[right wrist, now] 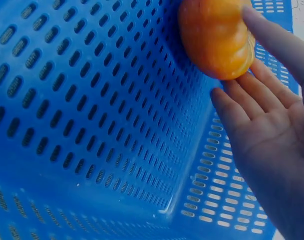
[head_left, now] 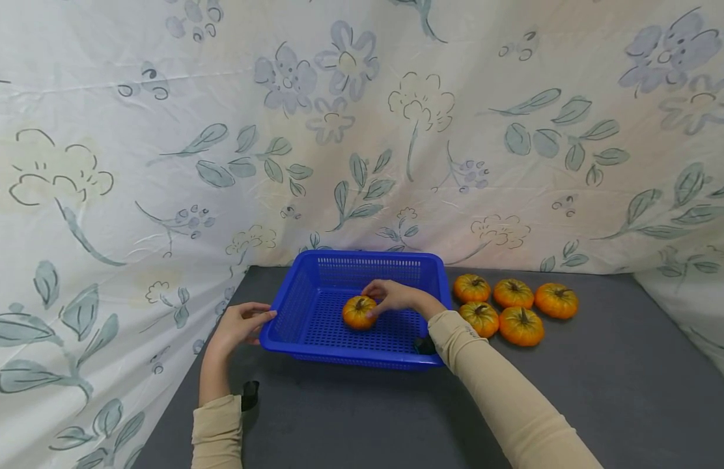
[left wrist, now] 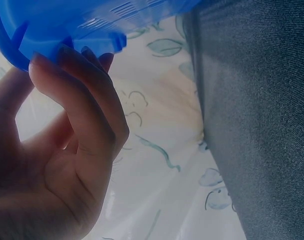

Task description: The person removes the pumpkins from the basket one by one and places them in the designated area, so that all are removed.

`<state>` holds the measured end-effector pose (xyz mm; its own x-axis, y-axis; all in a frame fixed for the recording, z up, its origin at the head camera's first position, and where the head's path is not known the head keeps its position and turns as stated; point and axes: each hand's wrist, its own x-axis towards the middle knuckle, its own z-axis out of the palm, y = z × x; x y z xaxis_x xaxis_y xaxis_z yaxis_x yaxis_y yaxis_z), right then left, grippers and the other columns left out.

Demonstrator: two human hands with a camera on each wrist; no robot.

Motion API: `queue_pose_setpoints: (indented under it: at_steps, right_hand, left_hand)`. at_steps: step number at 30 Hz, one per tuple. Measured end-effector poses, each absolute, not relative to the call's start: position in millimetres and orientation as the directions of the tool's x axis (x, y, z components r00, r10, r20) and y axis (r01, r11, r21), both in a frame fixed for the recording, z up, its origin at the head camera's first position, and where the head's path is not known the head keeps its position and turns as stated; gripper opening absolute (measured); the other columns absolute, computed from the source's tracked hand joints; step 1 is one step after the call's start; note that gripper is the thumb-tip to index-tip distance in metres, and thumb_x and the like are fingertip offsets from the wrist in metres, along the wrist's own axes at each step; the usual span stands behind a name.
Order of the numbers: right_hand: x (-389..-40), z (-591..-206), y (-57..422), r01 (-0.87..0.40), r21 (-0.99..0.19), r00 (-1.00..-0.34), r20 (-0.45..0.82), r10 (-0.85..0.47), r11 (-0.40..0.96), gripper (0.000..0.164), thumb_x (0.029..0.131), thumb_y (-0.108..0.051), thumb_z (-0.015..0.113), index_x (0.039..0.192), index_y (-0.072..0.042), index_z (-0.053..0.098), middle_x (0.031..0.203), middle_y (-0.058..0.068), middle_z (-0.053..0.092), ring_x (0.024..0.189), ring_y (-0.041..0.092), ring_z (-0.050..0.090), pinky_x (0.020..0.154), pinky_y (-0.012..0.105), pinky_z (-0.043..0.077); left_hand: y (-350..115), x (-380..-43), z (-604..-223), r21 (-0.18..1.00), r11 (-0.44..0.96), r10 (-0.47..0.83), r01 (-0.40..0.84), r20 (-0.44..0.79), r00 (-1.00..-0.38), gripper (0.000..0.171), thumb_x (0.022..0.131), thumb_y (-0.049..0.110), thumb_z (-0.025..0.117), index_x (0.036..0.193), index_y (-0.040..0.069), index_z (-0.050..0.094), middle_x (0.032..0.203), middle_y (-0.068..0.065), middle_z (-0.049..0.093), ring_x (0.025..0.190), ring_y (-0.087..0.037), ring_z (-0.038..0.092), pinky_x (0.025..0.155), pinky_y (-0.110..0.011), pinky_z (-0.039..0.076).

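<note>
A small orange pumpkin is inside the blue plastic basket, over its slotted floor. My right hand reaches in from the right and holds this pumpkin, thumb on the near side and fingers round the far side. In the right wrist view the thumb lies across the pumpkin, and the fingertips of the hand meet its underside. At the basket's left end, my left hand grips the rim, thumb above and fingers below. The left wrist view shows that hand's bent fingers at the basket's rim.
Several more pumpkins stand grouped on the dark grey table, just right of the basket. A floral curtain hangs behind the table's back edge and along its left side. Dark wrist-worn pieces show at both sleeves.
</note>
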<state>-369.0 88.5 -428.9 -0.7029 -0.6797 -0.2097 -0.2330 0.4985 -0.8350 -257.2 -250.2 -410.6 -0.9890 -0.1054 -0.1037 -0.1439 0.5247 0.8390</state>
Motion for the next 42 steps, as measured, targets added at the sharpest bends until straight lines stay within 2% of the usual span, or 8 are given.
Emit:
queue_pose_setpoints:
  at_steps: [8,13,16,20,30,42]
  right_hand:
    - [-370.5,-430.3,88.6,-0.3,-0.817,-0.647,-0.206,-0.735,0.493,0.061,0.091,-0.01,0.068,0.145,0.001,0.042,0.152,0.019,0.041,0.143,0.035,0.036,0.118,0.047,0.033]
    - [-371.7,-433.5,87.7,-0.254,-0.833,-0.642,-0.235,-0.729,0.492,0.056,0.089,-0.006,0.07,0.138,0.001,0.046,0.149,0.021,0.044,0.141,0.036,0.039,0.116,0.046,0.037]
    - [-371.1,-434.1,87.4,-0.236,-0.837,-0.633,-0.254,-0.732,0.494,0.06,0.088,-0.007,0.07,0.142,0.0,0.044,0.151,0.019,0.042,0.141,0.035,0.039,0.115,0.045,0.038]
    - [-369.8,-433.9,88.1,-0.235,-0.831,-0.633,-0.263,-0.728,0.504,0.064,0.089,-0.009,0.07,0.146,-0.002,0.042,0.152,0.017,0.042,0.141,0.034,0.04,0.114,0.044,0.039]
    - [-369.9,-434.7,90.2,-0.3,-0.803,-0.647,-0.226,-0.728,0.516,0.06,0.089,-0.013,0.072,0.143,-0.003,0.047,0.147,0.015,0.05,0.137,0.031,0.047,0.112,0.041,0.042]
    - [-366.4,-426.5,91.7,-0.268,-0.848,-0.684,-0.167,-0.711,0.457,0.061,0.089,-0.011,0.071,0.144,-0.001,0.046,0.147,0.017,0.049,0.137,0.032,0.046,0.111,0.042,0.043]
  left_hand:
    - [-250.9,-255.8,-409.7,0.844,0.518,-0.106,-0.139,-0.099,-0.99,0.052,0.093,0.032,0.067,0.129,-0.004,0.058,0.119,-0.027,0.065,0.088,-0.018,0.071,0.065,-0.033,0.061]
    - [-251.9,-255.3,-409.8,0.844,0.519,-0.104,-0.133,-0.092,-0.99,0.051,0.093,0.032,0.067,0.129,-0.004,0.058,0.117,-0.026,0.065,0.086,-0.016,0.07,0.064,-0.032,0.061]
    - [-252.0,-255.1,-409.8,0.843,0.52,-0.106,-0.134,-0.092,-0.99,0.051,0.093,0.031,0.067,0.128,-0.004,0.058,0.116,-0.026,0.066,0.084,-0.015,0.07,0.064,-0.032,0.061]
    - [-251.9,-254.9,-409.4,0.844,0.519,-0.105,-0.136,-0.095,-0.99,0.051,0.093,0.031,0.067,0.129,-0.004,0.057,0.116,-0.026,0.066,0.084,-0.014,0.07,0.064,-0.032,0.061]
    - [-250.6,-254.7,-407.6,0.841,0.524,-0.099,-0.137,-0.099,-0.99,0.05,0.093,0.03,0.066,0.129,-0.004,0.057,0.118,-0.026,0.065,0.086,-0.015,0.07,0.064,-0.032,0.061]
    - [-250.0,-255.5,-409.2,0.846,0.516,-0.104,-0.131,-0.09,-0.99,0.048,0.093,0.029,0.066,0.128,-0.004,0.058,0.115,-0.026,0.067,0.082,-0.014,0.07,0.064,-0.032,0.061]
